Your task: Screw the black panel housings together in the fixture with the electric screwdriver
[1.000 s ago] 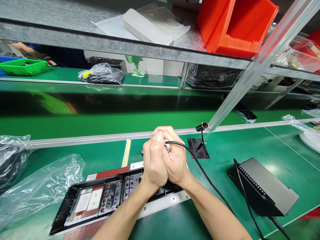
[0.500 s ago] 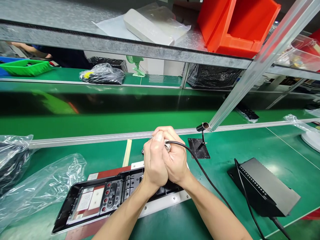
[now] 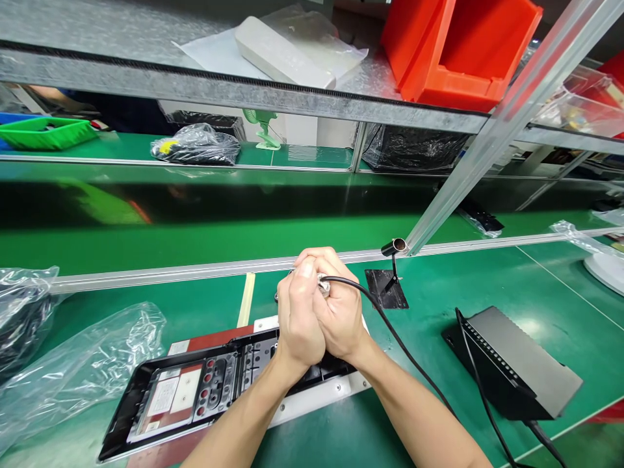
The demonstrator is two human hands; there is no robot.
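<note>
My left hand (image 3: 303, 312) and my right hand (image 3: 338, 305) are clasped together, fingers wrapped around an electric screwdriver (image 3: 324, 286). Only its whitish cable end shows; the body and tip are hidden by my hands. A black cable (image 3: 390, 325) leaves that end and curves down to the right. Beneath my hands and forearms lies a long black plastic housing (image 3: 229, 383), open side up, with ribs, holes and a white label inside. It rests on a fixture with a reddish-brown board (image 3: 214, 339) and white blocks (image 3: 316, 400).
On the right sits a black control box (image 3: 511, 364) with cords. Behind my hands stands a black tool holder (image 3: 394, 247) on a plate. Clear plastic bags (image 3: 92, 357) lie left. Overhead, a metal shelf (image 3: 121, 71) carries a red bin (image 3: 453, 58); a slanted post (image 3: 487, 143) rises at right.
Almost nothing differs: the whole view has shifted slightly. My hands stay clasped on the screwdriver over the same spot of the housing.
</note>
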